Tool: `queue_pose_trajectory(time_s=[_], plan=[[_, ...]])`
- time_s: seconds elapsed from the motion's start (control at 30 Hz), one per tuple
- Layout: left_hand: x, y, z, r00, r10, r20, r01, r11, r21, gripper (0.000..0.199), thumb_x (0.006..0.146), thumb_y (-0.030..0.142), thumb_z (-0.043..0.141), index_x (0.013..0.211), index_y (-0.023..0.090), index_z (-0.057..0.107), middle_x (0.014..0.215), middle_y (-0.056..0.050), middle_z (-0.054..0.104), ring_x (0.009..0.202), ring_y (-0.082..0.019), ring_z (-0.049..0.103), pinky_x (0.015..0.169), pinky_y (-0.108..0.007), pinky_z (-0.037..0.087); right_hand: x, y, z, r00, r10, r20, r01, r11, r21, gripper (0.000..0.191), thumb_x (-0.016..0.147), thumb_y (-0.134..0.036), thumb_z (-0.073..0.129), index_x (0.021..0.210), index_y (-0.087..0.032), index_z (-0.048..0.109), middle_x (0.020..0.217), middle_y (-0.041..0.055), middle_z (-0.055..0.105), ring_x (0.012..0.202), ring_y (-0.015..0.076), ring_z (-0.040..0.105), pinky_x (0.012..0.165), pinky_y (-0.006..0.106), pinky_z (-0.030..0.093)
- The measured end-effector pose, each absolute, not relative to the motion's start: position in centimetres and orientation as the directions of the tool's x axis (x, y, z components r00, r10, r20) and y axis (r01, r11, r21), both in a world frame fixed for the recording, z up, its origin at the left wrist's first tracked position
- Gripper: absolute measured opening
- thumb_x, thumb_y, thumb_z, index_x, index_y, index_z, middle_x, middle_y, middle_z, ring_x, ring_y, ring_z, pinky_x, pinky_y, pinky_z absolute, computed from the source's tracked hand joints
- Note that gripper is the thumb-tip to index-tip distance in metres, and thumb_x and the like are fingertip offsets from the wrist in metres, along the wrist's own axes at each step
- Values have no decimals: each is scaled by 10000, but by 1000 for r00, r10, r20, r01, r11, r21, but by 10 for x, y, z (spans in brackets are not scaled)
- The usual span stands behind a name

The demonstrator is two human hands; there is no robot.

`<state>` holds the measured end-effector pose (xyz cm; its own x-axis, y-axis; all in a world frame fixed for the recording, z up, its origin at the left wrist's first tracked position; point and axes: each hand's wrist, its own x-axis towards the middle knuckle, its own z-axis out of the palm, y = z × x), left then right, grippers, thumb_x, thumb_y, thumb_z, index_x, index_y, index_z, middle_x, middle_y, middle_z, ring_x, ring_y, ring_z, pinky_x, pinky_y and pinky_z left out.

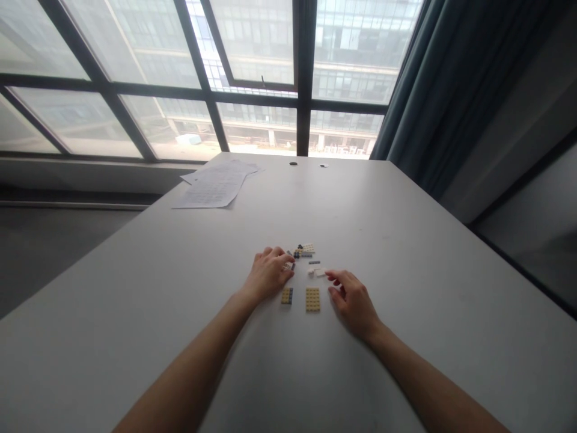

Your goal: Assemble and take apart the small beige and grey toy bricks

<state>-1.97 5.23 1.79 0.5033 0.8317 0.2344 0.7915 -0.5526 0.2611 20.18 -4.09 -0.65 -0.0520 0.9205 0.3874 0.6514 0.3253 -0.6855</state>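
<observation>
My left hand [269, 272] curls over the pile's left side, with a small white and grey building brick [287, 266] showing between its thumb and fingers; the fingers partly hide it. My right hand [354, 299] rests on its side, thumb and forefinger apart, the forefinger's tip at the edge of a white brick [320, 272]. Between the hands lies a tan studded plate [312, 299]. To its left sits a smaller tan and dark grey block [287, 296]. Farther off are a thin grey strip [314, 262] and a white studded plate [308, 248] among dark small pieces [297, 253].
All of this lies on a long white table [406, 240]. Printed paper sheets [216, 183] overlap at its far left. Two round cable holes are near the far edge, one being a dark hole [293, 163]. Windows stand beyond, with a dark curtain [433, 90] on the right.
</observation>
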Motion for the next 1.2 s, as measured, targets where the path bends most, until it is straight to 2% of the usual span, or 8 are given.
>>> queue_pose_trajectory(time_s=[0.27, 0.47, 0.53, 0.6, 0.67, 0.77, 0.87, 1.2], plan=[[-14, 53, 23, 498, 833, 240, 784, -551, 286, 143, 772, 265, 622, 882, 269, 713, 961, -60, 647, 960, -273, 529, 854, -463, 390, 201, -41, -4, -59, 919, 390, 647, 333, -686, 329, 814, -94, 512, 1112, -209, 590, 973, 61, 644, 828, 191, 586, 754, 354, 508], [-10, 48, 32, 468, 842, 269, 736, -539, 409, 129, 790, 292, 619, 874, 239, 701, 989, -59, 649, 989, -257, 550, 873, -451, 417, 202, -40, -4, -59, 896, 440, 642, 372, -671, 306, 823, -99, 521, 1098, -212, 592, 967, 57, 644, 828, 192, 591, 760, 359, 512], [-6, 37, 38, 459, 852, 253, 626, -512, 588, 200, 814, 358, 597, 936, 224, 681, 1003, -53, 646, 932, -215, 586, 810, -378, 464, 202, -42, 0, -37, 842, 538, 621, 441, -648, 266, 836, -123, 534, 1077, -220, 595, 950, 55, 644, 818, 191, 595, 748, 353, 519], [0, 21, 42, 456, 872, 179, 265, -325, 908, 291, 805, 430, 606, 966, 193, 661, 995, -56, 649, 853, -189, 606, 756, -341, 477, 200, -46, 8, -22, 761, 648, 593, 532, -604, 240, 845, -159, 565, 1071, -234, 595, 932, 51, 642, 813, 190, 601, 738, 345, 525], [8, 3, 45, 476, 876, 82, -48, -67, 997, 342, 743, 457, 680, 938, 177, 655, 913, -49, 659, 839, -188, 602, 775, -338, 465, 196, -52, 20, -27, 687, 726, 563, 611, -557, 278, 833, -182, 618, 1101, -251, 591, 938, 50, 640, 825, 191, 608, 737, 338, 530], [18, -18, 46, 522, 851, -64, -243, 220, 945, 357, 689, 437, 745, 901, 163, 659, 876, -54, 647, 803, -166, 580, 758, -312, 455, 188, -60, 35, -41, 642, 765, 527, 665, -529, 322, 814, -162, 656, 1115, -264, 608, 946, 51, 645, 846, 188, 618, 748, 327, 533], [24, -27, 44, 552, 819, -158, -312, 379, 872, 319, 702, 407, 752, 864, 148, 660, 822, -47, 609, 741, -129, 536, 703, -268, 434, 184, -62, 43, -49, 642, 765, 512, 674, -533, 247, 838, -134, 618, 1043, -264, 663, 874, 38, 655, 809, 174, 624, 727, 311, 532], [25, -28, 37, 590, 784, -195, -351, 467, 812, 258, 770, 363, 709, 873, 128, 674, 789, -36, 576, 741, -113, 504, 700, -242, 383, 185, -59, 41, -26, 688, 726, 491, 641, -590, 183, 847, -144, 608, 982, -238, 687, 844, 36, 650, 789, 166, 615, 722, 306, 518]])
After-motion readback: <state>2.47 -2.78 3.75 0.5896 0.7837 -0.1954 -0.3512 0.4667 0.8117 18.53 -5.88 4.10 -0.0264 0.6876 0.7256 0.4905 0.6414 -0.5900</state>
